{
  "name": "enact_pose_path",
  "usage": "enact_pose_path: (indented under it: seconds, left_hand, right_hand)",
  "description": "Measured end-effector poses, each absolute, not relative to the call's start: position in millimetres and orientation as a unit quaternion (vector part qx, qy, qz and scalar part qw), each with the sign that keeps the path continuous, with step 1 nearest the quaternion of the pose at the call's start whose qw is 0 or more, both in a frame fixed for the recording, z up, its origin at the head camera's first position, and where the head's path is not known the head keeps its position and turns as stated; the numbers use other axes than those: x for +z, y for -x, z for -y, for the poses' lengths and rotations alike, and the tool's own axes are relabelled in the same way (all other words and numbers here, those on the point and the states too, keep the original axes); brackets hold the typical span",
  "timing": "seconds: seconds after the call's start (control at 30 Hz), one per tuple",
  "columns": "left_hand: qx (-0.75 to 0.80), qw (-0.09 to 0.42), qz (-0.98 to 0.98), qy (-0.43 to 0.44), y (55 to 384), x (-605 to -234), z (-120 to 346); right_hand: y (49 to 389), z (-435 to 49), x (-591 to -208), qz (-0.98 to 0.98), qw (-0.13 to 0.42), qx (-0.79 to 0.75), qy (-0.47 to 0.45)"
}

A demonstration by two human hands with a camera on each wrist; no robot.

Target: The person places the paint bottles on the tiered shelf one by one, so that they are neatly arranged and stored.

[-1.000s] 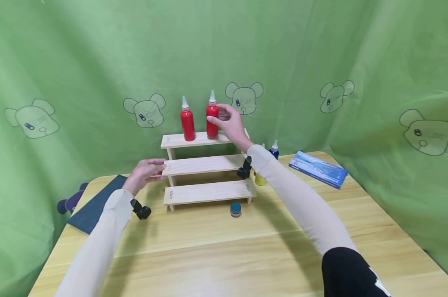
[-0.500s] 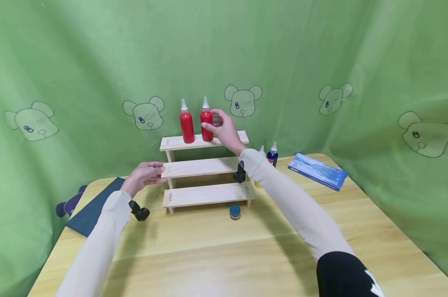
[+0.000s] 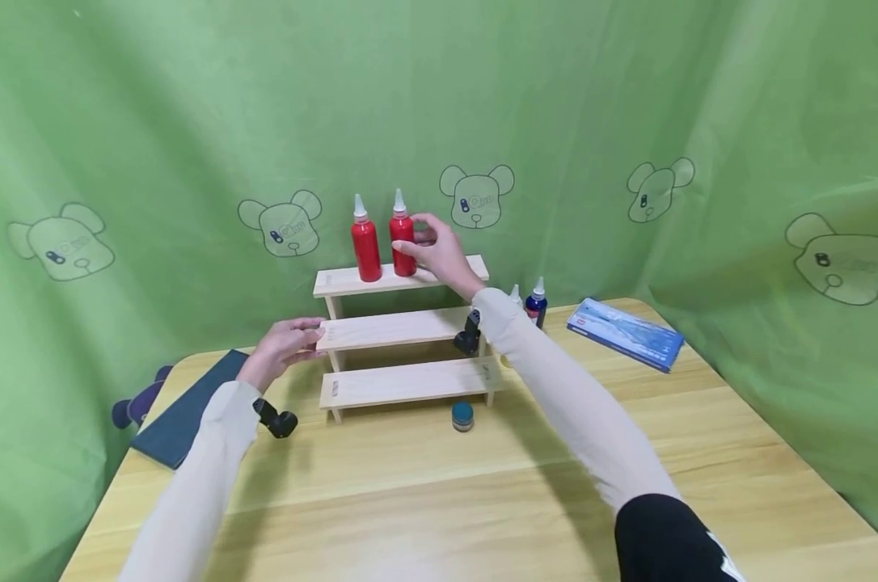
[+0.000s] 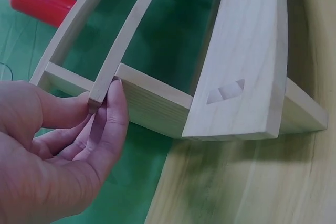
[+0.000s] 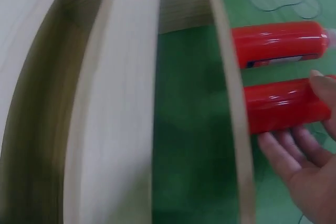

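Note:
A pale wooden three-step rack point(image 3: 403, 380) stands on the table. On its top step are two red squeeze bottles with white pointed caps, both upright. My right hand point(image 3: 442, 255) holds the right-hand red bottle point(image 3: 403, 234) between thumb and fingers; its base is at the step. The other red bottle point(image 3: 367, 250) stands just left of it, a small gap between them. In the right wrist view, the thumb point(image 5: 323, 85) lies on the held bottle's near side. My left hand point(image 4: 79, 150) pinches the left end of the middle step with thumb and fingertips.
A small jar with a teal lid point(image 3: 462, 416) sits before the rack. Right of it stand a blue bottle point(image 3: 536, 304) and partly hidden bottles. A blue flat box point(image 3: 626, 334) lies at the right, a dark flat board point(image 3: 192, 412) at the left. Green curtain hangs behind.
My right hand has moved the right-hand red bottle left and slightly down, closer to the other red bottle. The left hand keeps its pinch on the middle step.

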State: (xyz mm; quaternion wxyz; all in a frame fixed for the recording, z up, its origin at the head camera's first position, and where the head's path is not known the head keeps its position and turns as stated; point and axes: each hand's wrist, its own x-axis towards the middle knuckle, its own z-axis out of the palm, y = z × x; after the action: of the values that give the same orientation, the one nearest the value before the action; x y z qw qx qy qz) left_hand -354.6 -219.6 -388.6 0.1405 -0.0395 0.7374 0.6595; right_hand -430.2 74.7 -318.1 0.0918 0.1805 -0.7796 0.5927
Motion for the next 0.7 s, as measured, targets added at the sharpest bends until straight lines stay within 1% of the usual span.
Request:
enact_pose_path:
  seconds: [0.17,0.3,0.4,0.53,0.7]
  left_hand:
    - [0.664,0.137,-0.734,0.026,354,-391,219]
    - [0.663,0.127,-0.737,0.020,356,-392,218]
    - [0.656,0.115,-0.746,0.024,357,-394,217]
    - [0.639,0.095,-0.763,0.028,358,-398,213]
    - [0.632,0.083,-0.770,0.025,357,-398,214]
  right_hand:
    - [415,-90,-304,0.785,0.058,0.592,-0.169]
    - [407,-105,-295,0.781,0.058,0.598,-0.168]
    - [404,-119,-296,0.793,0.074,0.579,-0.176]
    - [398,-142,-306,0.808,0.114,0.549,-0.182]
    - [389,-183,-313,0.814,0.149,0.536,-0.165]
